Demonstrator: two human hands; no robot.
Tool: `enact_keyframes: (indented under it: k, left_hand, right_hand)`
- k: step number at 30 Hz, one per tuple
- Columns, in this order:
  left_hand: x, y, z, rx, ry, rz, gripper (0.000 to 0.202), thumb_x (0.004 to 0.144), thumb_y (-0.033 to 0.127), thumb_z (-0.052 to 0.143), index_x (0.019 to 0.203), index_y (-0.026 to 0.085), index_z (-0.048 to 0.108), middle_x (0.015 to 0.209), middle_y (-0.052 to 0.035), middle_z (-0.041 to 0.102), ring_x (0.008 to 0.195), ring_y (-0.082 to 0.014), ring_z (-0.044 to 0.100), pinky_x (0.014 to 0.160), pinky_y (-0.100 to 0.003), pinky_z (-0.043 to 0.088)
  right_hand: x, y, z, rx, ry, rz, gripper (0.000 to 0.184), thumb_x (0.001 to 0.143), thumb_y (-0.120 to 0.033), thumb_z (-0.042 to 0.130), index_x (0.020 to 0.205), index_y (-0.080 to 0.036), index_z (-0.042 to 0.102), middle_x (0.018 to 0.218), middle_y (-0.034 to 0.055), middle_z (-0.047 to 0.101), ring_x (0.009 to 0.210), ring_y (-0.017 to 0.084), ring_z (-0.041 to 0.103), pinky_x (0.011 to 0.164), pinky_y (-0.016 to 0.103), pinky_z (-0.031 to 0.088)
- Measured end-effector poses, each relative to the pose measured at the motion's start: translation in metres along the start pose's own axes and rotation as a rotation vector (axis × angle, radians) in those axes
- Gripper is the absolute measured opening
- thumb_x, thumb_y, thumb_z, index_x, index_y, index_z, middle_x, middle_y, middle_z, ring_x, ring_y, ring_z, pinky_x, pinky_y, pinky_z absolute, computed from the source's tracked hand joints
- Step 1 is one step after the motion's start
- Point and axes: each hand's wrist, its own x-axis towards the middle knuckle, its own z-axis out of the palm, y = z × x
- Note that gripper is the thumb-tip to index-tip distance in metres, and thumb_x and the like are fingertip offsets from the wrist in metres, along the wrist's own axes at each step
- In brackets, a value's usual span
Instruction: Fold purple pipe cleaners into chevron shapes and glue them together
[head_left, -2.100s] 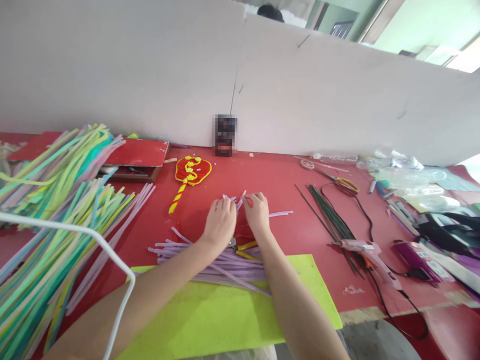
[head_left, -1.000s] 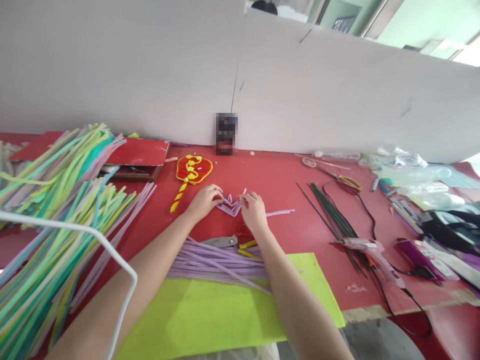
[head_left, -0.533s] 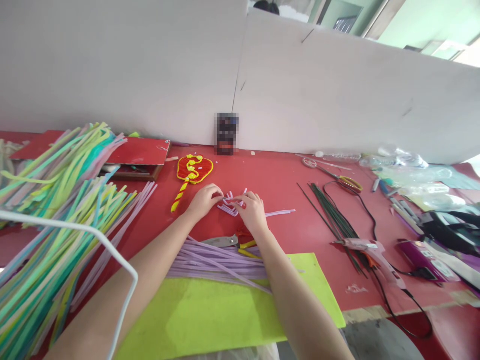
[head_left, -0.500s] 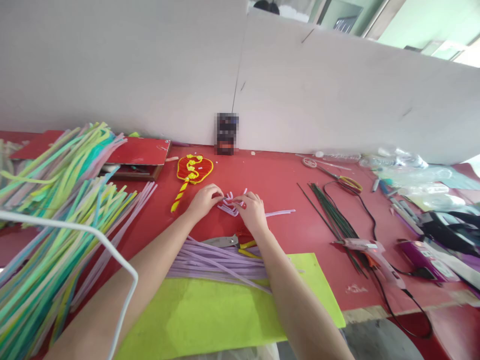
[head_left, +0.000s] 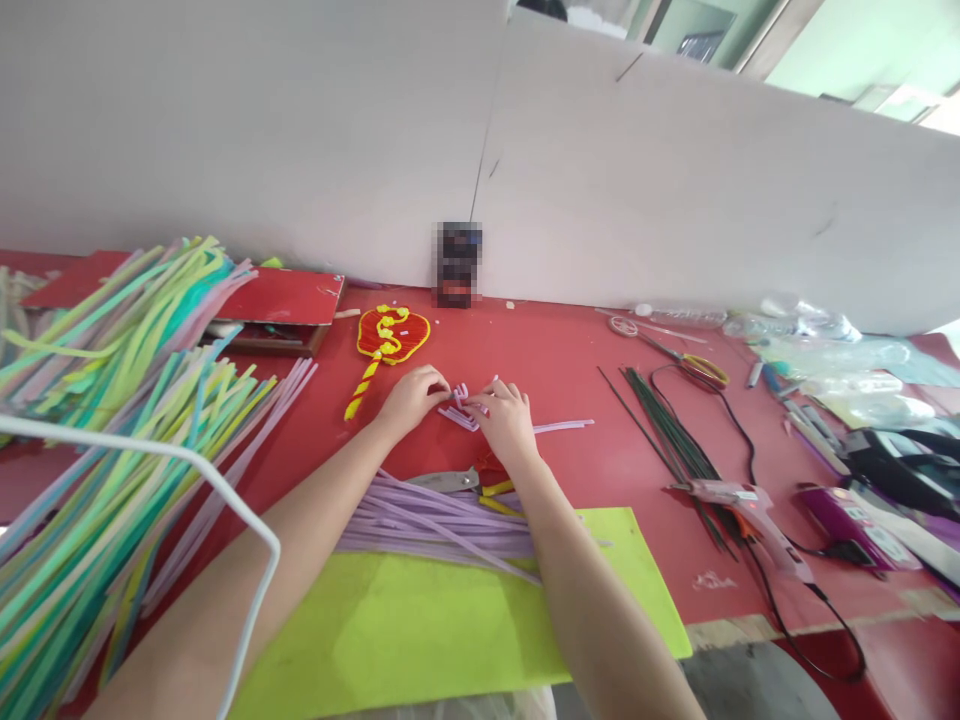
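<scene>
My left hand (head_left: 409,400) and my right hand (head_left: 506,420) meet on the red table (head_left: 577,390), both pinched on a small bunch of bent lilac pipe cleaner pieces (head_left: 459,408). A loose lilac piece (head_left: 562,427) lies just right of my right hand. A bundle of long lilac pipe cleaners (head_left: 427,515) lies under my forearms, partly on a lime green sheet (head_left: 420,630). Scissors (head_left: 450,481) with red and yellow handles sit between my arms. A red and yellow fan-shaped ornament (head_left: 386,340) rests beyond my left hand.
Piles of green, yellow and lilac pipe cleaners (head_left: 105,420) cover the left side, with a white wire (head_left: 187,470) over them. Green wire stems (head_left: 667,440), a glue gun (head_left: 739,505) with its cord, yellow-handled scissors (head_left: 694,368) and plastic bags lie right. A white board wall (head_left: 300,150) stands behind.
My hands have drawn closer together, folding the lilac pieces from a wide V shape into a tighter bunch. The camera has shifted slightly.
</scene>
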Motion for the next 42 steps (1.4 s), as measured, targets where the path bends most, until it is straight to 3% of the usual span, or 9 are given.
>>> enact_keyframes:
  k: [10, 17, 21, 27, 30, 34, 37, 42]
  left_hand:
    - [0.000, -0.001, 0.000, -0.029, 0.000, -0.005, 0.008, 0.078, 0.025, 0.062, 0.075, 0.018, 0.065, 0.083, -0.0030, 0.062, 0.080, -0.0167, 0.059, 0.076, -0.030, 0.045]
    - [0.000, 0.003, 0.000, -0.021, -0.007, 0.057, 0.012, 0.080, 0.029, 0.063, 0.074, 0.019, 0.065, 0.083, -0.0023, 0.062, 0.082, -0.0170, 0.059, 0.079, -0.031, 0.044]
    - [0.000, 0.003, 0.002, 0.032, -0.067, 0.142, 0.013, 0.082, 0.028, 0.060, 0.075, 0.020, 0.066, 0.087, -0.0027, 0.062, 0.086, -0.0177, 0.058, 0.084, -0.032, 0.043]
    - [0.000, 0.011, -0.003, 0.007, 0.049, 0.122, 0.022, 0.088, 0.037, 0.052, 0.091, 0.020, 0.066, 0.090, -0.0039, 0.063, 0.089, -0.0181, 0.059, 0.084, -0.032, 0.044]
    - [-0.001, 0.017, -0.002, 0.028, 0.000, 0.133, 0.023, 0.087, 0.037, 0.054, 0.098, 0.021, 0.065, 0.093, -0.0039, 0.066, 0.090, -0.0194, 0.059, 0.086, -0.033, 0.043]
    - [-0.002, 0.022, 0.004, -0.023, -0.025, 0.076, 0.024, 0.086, 0.033, 0.055, 0.104, 0.021, 0.063, 0.098, -0.0042, 0.068, 0.089, -0.0188, 0.061, 0.084, -0.032, 0.045]
    - [-0.002, 0.025, 0.006, -0.116, 0.007, -0.018, 0.016, 0.084, 0.028, 0.055, 0.093, 0.021, 0.066, 0.092, -0.0025, 0.070, 0.083, -0.0168, 0.063, 0.078, -0.028, 0.048]
    - [-0.001, 0.028, 0.004, -0.243, 0.097, -0.182, 0.009, 0.077, 0.025, 0.060, 0.079, 0.019, 0.066, 0.081, -0.0012, 0.071, 0.077, -0.0160, 0.065, 0.075, -0.027, 0.049]
  right_hand:
    - [0.003, -0.001, 0.008, -0.023, -0.030, -0.048, 0.019, 0.089, -0.018, 0.051, 0.087, -0.024, 0.069, 0.094, 0.0036, 0.061, 0.092, 0.019, 0.049, 0.079, 0.032, 0.031]
    - [0.002, 0.004, -0.002, 0.036, 0.130, 0.044, 0.018, 0.092, -0.024, 0.047, 0.091, -0.022, 0.064, 0.100, 0.0056, 0.059, 0.092, 0.020, 0.048, 0.079, 0.033, 0.033]
    - [0.000, 0.006, -0.006, 0.015, 0.132, 0.053, 0.018, 0.092, -0.024, 0.045, 0.091, -0.021, 0.063, 0.101, 0.0066, 0.058, 0.091, 0.021, 0.048, 0.078, 0.033, 0.033]
    - [0.000, 0.004, -0.004, -0.044, 0.068, -0.028, 0.018, 0.092, -0.020, 0.044, 0.093, -0.022, 0.062, 0.101, 0.0063, 0.058, 0.092, 0.021, 0.047, 0.080, 0.033, 0.034]
    - [0.000, 0.004, -0.002, -0.061, 0.037, -0.072, 0.019, 0.091, -0.018, 0.043, 0.096, -0.022, 0.061, 0.103, 0.0063, 0.058, 0.097, 0.021, 0.047, 0.082, 0.033, 0.034]
    - [0.000, 0.002, -0.001, -0.064, 0.019, -0.109, 0.020, 0.090, -0.017, 0.043, 0.098, -0.021, 0.061, 0.104, 0.0069, 0.058, 0.098, 0.021, 0.047, 0.086, 0.033, 0.034]
    - [0.000, 0.001, -0.002, -0.024, 0.027, -0.105, 0.020, 0.089, -0.016, 0.044, 0.096, -0.021, 0.062, 0.103, 0.0073, 0.059, 0.099, 0.021, 0.048, 0.090, 0.034, 0.034]
    - [0.001, 0.003, -0.008, 0.226, 0.240, 0.148, 0.020, 0.088, -0.022, 0.047, 0.097, -0.020, 0.065, 0.103, 0.0094, 0.061, 0.096, 0.021, 0.054, 0.088, 0.036, 0.040]
